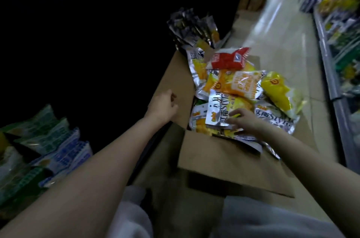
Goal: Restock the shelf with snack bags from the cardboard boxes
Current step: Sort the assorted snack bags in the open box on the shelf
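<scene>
Lying heaped in the open cardboard box (224, 161) on the aisle floor (278, 42), the snack bags are spilling over its far rim. A silver and yellow bag (226, 109) is sitting on top of the heap, nearest the person, and the right hand (245, 120) is taking hold of it at its lower edge, fingers curling onto the foil while the forearm is crossing over the near flap. Behind it an orange bag (239, 83) is resting against a red and white bag (228, 60), and a yellow bag (280, 93) is hanging off the right side of the box. The left hand (163, 107) is hovering over the box's left flap (175, 79), fingers loosely curled and holding nothing. Farther back, dark foil packets (191, 27) are standing bunched just beyond the box. At the left, green and blue bags (48, 140) are lying stacked on the dim shelf (11, 198). Across the aisle, another shelf (335, 85) is showing blurred packaged goods. The person's pale trousers (263, 222) are filling the bottom edge.
</scene>
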